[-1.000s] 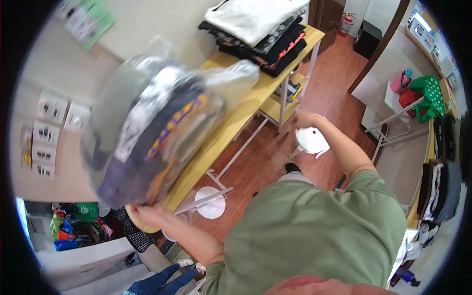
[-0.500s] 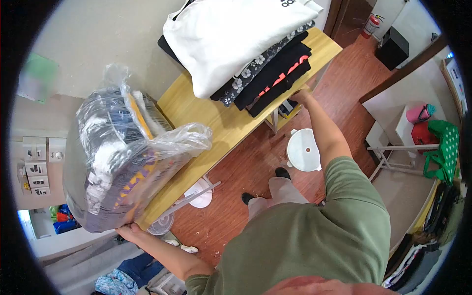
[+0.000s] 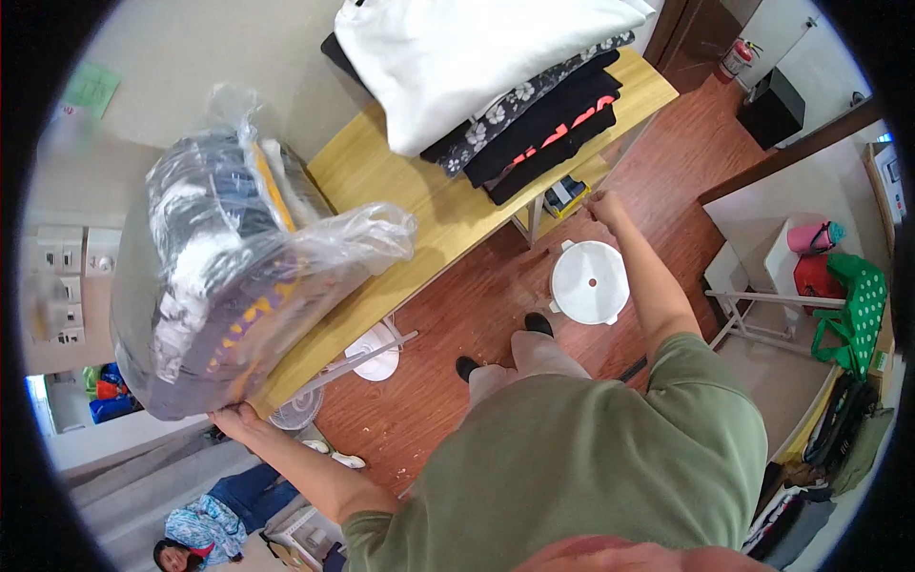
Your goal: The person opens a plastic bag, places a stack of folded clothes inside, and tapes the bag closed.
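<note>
My left hand [image 3: 236, 420] grips the near end of a long wooden tabletop [image 3: 419, 224], just beside a large clear plastic bag [image 3: 143, 315] stuffed with folded clothes. My right hand [image 3: 604, 206] is curled closed past the table's long edge, apart from the tabletop; whatever lies inside its fingers is hidden. Closest to it are a yellow tray [image 3: 566, 196] with dark items below the tabletop and a round white stool [image 3: 589, 281] on the floor. On the table's far half rests a stack of folded dark shirts [image 3: 543, 133] under a white shirt [image 3: 457, 67].
A second white stool [image 3: 372, 355] and a fan [image 3: 297, 408] stand under the table. At lower left is a person in a blue patterned top [image 3: 205, 529]. To the right are a green dotted bag [image 3: 858, 300] and a white rack [image 3: 762, 297]. A black box [image 3: 772, 110] stands near the door.
My right hand has come away from the table's edge and moved slightly down and right. My left hand stays at the table's end. The view has shifted, bringing more of the seated person into sight.
</note>
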### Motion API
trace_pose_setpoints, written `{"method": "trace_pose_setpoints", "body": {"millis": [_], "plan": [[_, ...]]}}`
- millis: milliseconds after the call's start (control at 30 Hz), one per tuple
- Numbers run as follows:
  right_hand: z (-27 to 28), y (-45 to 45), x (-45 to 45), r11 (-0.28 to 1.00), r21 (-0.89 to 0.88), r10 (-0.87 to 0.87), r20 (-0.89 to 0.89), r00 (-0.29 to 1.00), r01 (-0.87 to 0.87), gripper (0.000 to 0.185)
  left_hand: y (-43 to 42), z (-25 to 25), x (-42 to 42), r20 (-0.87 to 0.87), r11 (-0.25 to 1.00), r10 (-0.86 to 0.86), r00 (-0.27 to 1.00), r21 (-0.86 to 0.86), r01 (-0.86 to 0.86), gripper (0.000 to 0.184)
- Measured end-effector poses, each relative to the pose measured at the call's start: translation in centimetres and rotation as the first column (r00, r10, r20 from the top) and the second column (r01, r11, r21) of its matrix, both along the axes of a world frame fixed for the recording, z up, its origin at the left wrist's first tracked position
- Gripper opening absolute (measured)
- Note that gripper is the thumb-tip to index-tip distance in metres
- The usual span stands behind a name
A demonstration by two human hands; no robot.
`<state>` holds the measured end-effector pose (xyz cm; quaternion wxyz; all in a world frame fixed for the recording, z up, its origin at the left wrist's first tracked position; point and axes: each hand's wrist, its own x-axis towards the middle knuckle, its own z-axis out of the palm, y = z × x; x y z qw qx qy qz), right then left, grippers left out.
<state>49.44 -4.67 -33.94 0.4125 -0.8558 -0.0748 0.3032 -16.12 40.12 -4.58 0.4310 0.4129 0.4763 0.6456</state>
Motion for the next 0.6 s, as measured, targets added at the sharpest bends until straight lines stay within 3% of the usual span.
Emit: {"method": "trace_pose_setpoints", "body": {"millis": [33,67,133,233,333,400,433,467,500,567,600], "plan": [[-3.8,-0.1,0.5,0.967,-0.254,0.11,0.332,0.937,-0.023,0.011,0.0,-0.2,-0.5,-0.015,1.0,-0.007,1.0,0.009,0.007,0.035],[-3.2,-0.6,-0.1,0.945,-0.321,0.232,0.528,0.817,-0.061,0.013,-0.1,-0.5,-0.8,-0.006,1.0,0.006,1.0,0.021,-0.006,0.035],[0.2,-1.8,-2.2,0.89,-0.45,0.436,0.796,0.42,-0.07,0.024,0.2,-0.6,-0.4,0.019,0.998,0.028,0.999,0.055,-0.029,0.034],[8.8,-3.4,-5.2,0.812,-0.524,0.559,0.825,0.083,-0.257,0.033,0.6,-1.6,-0.8,0.047,0.996,-0.008,0.999,0.094,0.004,0.029],[19.4,-2.8,-9.6,0.747,-0.554,0.493,0.832,-0.253,-0.368,0.031,0.2,-1.8,-0.5,0.137,0.984,-0.084,0.987,0.169,0.06,0.027],[26.2,-1.0,-13.5,0.681,-0.601,0.442,0.793,-0.419,-0.419,0.032,-2.6,0.5,2.3,0.063,0.997,0.019,0.998,0.079,-0.024,0.028],[29.5,0.5,-16.0,0.663,-0.606,0.396,0.782,-0.481,-0.44,0.031,-5.2,3.0,4.5,0.159,0.998,0.061,0.985,-0.002,-0.061,0.029],[32.2,2.5,-19.0,0.639,-0.608,0.334,0.771,-0.542,-0.471,0.031,-4.5,2.2,3.5,0.191,0.999,0.015,0.982,-0.053,-0.005,0.031],[34.0,5.1,-22.2,0.629,-0.58,0.26,0.785,-0.562,-0.518,0.03,-2.3,-0.4,1.9,0.126,0.999,-0.052,0.991,-0.004,0.053,0.027],[36.5,10.1,-29.2,0.589,-0.526,0.118,0.808,-0.578,-0.614,0.029,-3.4,1.4,2.7,0.086,1.0,-0.013,0.996,0.027,0.011,0.01],[37.6,12.9,-33.5,0.527,-0.466,0.073,0.858,-0.509,-0.711,0.027,-1.1,-1.0,2.6,0.163,0.993,-0.032,0.986,0.118,0.012,0.005]]}}
